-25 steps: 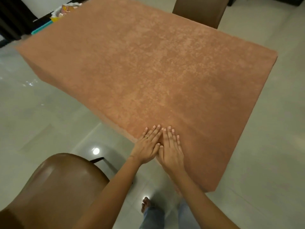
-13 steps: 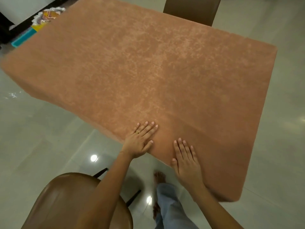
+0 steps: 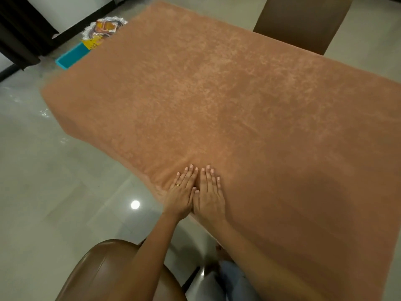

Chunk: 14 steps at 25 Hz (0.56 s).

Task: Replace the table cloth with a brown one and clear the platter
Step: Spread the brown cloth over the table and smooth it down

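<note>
A brown tablecloth (image 3: 227, 101) covers the whole bench and is the landmark for everything here. Past its far left corner, on the floor (image 3: 43, 181), lies a teal tray (image 3: 71, 55), and just beyond that a foil-edged platter (image 3: 104, 27) holding something orange; part of it hides behind the cloth's edge. On the floor left of the cloth's near edge glints a round light reflection (image 3: 135, 204). A brown chair (image 3: 97, 272) stands below that edge, under my left forearm. My left hand (image 3: 183, 195), wearing a ring (image 3: 178, 184), lies flat on the cloth at its near edge, fingers spread, gripping nothing. My right hand (image 3: 209, 197) lies flat just beside it, thumbs touching, also gripping nothing. Another chair (image 3: 301, 22) stands at the cloth's far right side.
</note>
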Motion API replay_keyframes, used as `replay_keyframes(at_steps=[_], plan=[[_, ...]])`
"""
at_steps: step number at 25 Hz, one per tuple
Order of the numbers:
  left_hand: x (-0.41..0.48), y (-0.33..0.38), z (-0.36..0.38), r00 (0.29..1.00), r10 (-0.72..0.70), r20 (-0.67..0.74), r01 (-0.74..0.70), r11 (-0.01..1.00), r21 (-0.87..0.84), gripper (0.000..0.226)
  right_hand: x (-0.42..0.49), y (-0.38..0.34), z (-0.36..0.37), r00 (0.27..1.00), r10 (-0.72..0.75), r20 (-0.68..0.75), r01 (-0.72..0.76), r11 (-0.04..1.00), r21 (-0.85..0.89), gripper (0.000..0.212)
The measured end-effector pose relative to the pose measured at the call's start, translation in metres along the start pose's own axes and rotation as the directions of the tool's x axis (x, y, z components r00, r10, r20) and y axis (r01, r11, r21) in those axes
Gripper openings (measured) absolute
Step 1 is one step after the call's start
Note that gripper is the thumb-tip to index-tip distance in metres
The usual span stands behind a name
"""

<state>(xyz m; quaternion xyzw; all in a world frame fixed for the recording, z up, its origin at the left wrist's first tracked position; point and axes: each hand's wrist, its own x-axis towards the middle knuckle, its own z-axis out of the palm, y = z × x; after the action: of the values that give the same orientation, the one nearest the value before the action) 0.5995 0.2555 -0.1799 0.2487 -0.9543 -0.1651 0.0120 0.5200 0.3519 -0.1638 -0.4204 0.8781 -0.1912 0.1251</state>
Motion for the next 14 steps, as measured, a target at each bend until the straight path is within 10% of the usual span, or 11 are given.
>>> replay_keyframes(at_steps=[14], plan=[[0.06,-0.158,-0.061,0.995,0.094,0.038,-0.098,0.989,0.107,0.056,-0.009,0.012,0.023,0.998,-0.032,-0.061,0.017,0.972,-0.235,0.065]])
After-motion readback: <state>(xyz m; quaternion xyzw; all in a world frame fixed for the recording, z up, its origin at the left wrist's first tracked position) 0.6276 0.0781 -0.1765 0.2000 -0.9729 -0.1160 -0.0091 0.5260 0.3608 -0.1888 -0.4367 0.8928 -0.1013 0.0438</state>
